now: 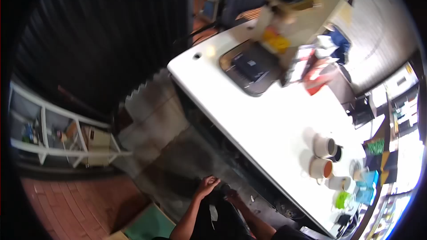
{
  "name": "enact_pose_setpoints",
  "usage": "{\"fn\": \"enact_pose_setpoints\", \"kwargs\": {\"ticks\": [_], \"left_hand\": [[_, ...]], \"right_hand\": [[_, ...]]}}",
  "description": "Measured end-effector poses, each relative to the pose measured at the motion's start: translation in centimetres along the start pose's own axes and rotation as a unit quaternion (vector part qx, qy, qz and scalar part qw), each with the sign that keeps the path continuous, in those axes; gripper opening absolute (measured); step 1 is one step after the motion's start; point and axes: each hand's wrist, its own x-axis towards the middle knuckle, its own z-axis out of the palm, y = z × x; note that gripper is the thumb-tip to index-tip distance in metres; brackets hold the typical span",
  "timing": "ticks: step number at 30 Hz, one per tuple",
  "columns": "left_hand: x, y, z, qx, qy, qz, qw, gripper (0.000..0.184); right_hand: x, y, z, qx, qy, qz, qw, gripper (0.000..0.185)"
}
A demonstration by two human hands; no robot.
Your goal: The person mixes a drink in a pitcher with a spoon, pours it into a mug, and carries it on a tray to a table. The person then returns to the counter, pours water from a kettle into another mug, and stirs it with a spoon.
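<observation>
My left hand [207, 186] is low in the head view, in front of my dark clothes. Its fingers are loosely bent and apart, with nothing seen in them. Close beside it, my right hand [231, 194] is in shadow, near a small dark shape. Its fingers are blurred, and I cannot make out whether it holds anything. Both hands are below the near edge of a white table [267, 120], apart from its top. A pale strip [214, 213] hangs against my dark clothes just under the hands.
On the table are a dark tray [260, 90] bearing a black box [250, 66], a mug [324, 146], an orange-lined mug [320, 169], a bright green item [342, 200] and a blue box [367, 187]. A white-framed shelf [44, 129] stands left, beside a dark corrugated shutter [102, 31].
</observation>
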Motion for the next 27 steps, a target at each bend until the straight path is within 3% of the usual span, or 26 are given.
{"fn": "enact_pose_setpoints", "kwargs": {"ticks": [1,2,4,5,6,7,9,11,15,19,21,24,26,27], "left_hand": [[-0.2,1.3,0.2,0.016,-0.019,0.017,1.000,0.022],[-0.8,2.1,0.6,0.042,-0.057,0.044,0.996,0.022],[-2.2,4.8,2.2,0.093,-0.136,0.069,0.984,0.024],[-2.6,6.1,3.0,0.118,-0.164,0.070,0.977,0.024],[-3.1,7.2,4.1,0.110,-0.216,0.097,0.965,0.023],[-3.5,7.8,5.3,0.099,-0.269,0.118,0.951,0.022],[-3.8,9.9,7.1,0.148,-0.326,0.132,0.924,0.021],[-4.3,12.0,9.7,0.188,-0.377,0.169,0.891,0.018],[-6.6,17.4,14.6,0.164,-0.432,0.145,0.875,0.016],[-6.5,20.4,18.4,0.190,-0.465,0.152,0.851,0.018],[-6.4,21.0,20.0,0.161,-0.441,0.233,0.852,0.019],[-6.1,23.0,22.2,0.205,-0.402,0.274,0.850,0.037],[-5.0,24.1,23.1,0.241,-0.364,0.291,0.851,0.062],[-4.7,24.4,23.5,0.243,-0.357,0.291,0.854,0.062]], "right_hand": [[-0.5,-3.7,0.1,-0.037,0.011,-0.098,0.994,0.023],[-1.7,-6.6,0.2,0.305,-0.012,0.048,0.951,0.024],[-4.4,-11.5,-0.5,0.627,-0.014,0.154,0.763,0.025],[-4.2,-15.2,-2.3,0.451,-0.006,0.086,0.888,0.024],[-4.5,-19.1,-4.6,0.248,0.010,0.031,0.968,0.022],[-6.0,-23.4,-7.1,0.266,0.044,0.033,0.962,0.022],[-9.1,-30.9,-12.5,0.126,0.122,0.019,0.984,0.021],[-12.5,-30.1,-14.6,0.100,0.186,-0.004,0.977,0.019],[-20.3,-32.8,-16.4,0.166,0.355,0.074,0.917,0.020],[-25.3,-32.9,-17.5,0.208,0.453,0.107,0.860,0.018],[-27.0,-33.1,-19.3,0.189,0.485,0.090,0.849,0.017],[-27.6,-32.2,-22.7,0.213,0.538,0.049,0.814,0.017],[-27.2,-31.4,-25.5,0.229,0.556,0.031,0.799,0.016],[-26.8,-30.4,-26.9,0.217,0.563,0.024,0.797,0.016]]}}
